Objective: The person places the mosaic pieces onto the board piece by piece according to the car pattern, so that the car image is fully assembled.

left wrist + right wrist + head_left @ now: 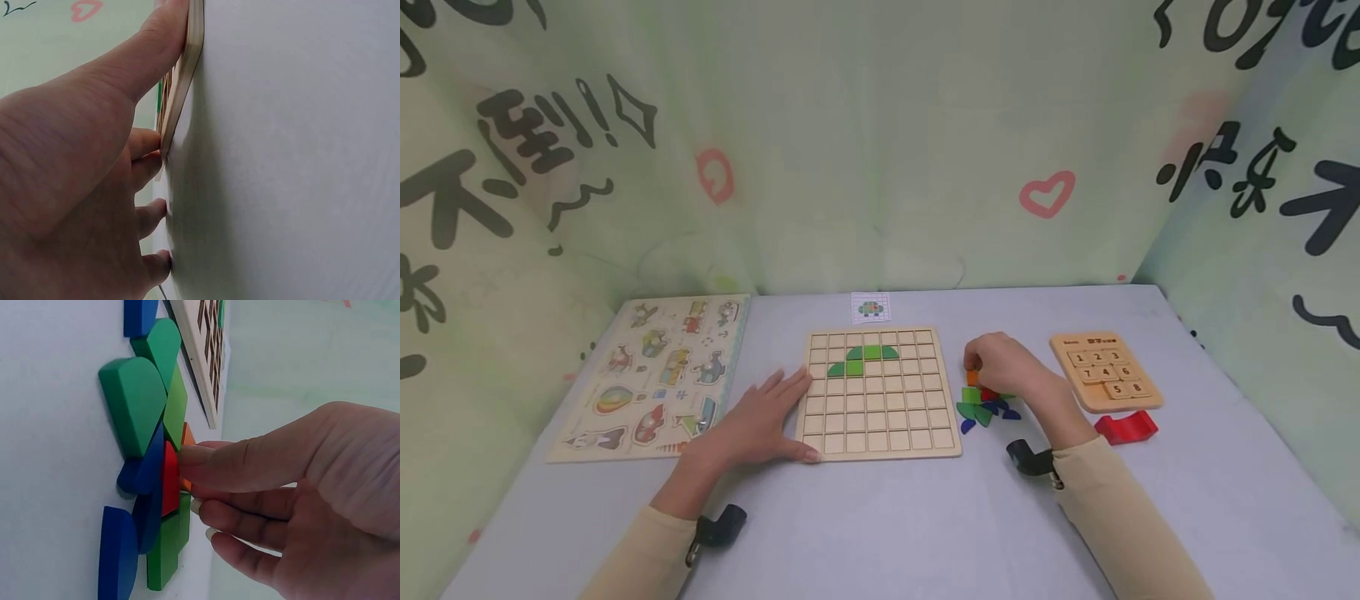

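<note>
Gridded wooden board (881,405) bears five green pieces (872,352), left hand (758,425) spread at its edge; coloured blocks (983,414) remain loose, right hand's (1006,365) pinch unclear.

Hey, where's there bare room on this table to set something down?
The widest patch is the near tabletop, bordered by the grid board and both sleeves. Another lies between the number board and the tabletop's right edge. Crowded: the colored blocks under the right hand, and where the left hand touches the grid board.
</note>
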### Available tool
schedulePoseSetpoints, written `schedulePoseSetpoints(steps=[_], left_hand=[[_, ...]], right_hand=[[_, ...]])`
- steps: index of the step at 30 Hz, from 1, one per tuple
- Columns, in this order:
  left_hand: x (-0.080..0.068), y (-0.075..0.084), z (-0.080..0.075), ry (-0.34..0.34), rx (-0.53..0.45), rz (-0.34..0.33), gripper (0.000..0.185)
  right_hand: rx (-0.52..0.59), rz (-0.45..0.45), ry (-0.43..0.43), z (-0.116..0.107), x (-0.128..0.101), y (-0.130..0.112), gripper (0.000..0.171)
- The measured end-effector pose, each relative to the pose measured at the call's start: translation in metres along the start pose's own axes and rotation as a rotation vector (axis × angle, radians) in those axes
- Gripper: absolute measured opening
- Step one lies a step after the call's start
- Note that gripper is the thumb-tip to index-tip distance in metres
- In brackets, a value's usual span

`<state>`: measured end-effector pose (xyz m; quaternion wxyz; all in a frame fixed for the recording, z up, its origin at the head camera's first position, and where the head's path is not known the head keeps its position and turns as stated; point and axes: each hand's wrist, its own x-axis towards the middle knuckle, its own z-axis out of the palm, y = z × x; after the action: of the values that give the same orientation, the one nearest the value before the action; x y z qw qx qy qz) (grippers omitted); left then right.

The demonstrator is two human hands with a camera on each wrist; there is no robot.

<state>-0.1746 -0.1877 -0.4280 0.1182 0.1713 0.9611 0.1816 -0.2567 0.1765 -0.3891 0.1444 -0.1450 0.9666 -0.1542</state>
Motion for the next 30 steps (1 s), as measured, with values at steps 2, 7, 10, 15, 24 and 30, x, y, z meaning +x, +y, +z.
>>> schedulePoseSetpoints(steps=[2,7,10,15,24,30], left_hand=[[0.0,0.0,0.0,0.0,0.004,-0.001,0.119],[0.0,-0.001,0.0,0.0,0.002,-0.006,0.12],[0.0,-0.001,0.0,0.0,-0.003,-0.006,0.12],[0.001,-0.002,0.001,-0.001,0.0,-0.006,0.12],[0.001,-0.003,0.001,-0.007,-0.007,-0.003,0.122],[0.002,-0.003,0.002,-0.005,-0.006,-0.007,0.122]], right_hand=[[0.018,0.017,-0.015,0.0,0.002,0.001,0.026],[0.05,0.035,-0.028,0.0,0.005,0.004,0.024],[0.056,0.016,-0.002,0.0,0.005,0.003,0.017],[0.069,-0.064,0.077,-0.002,0.004,-0.008,0.018],[0.174,-0.169,0.146,0.007,0.017,-0.045,0.009],[0.243,-0.248,0.178,0.02,0.031,-0.061,0.021]])
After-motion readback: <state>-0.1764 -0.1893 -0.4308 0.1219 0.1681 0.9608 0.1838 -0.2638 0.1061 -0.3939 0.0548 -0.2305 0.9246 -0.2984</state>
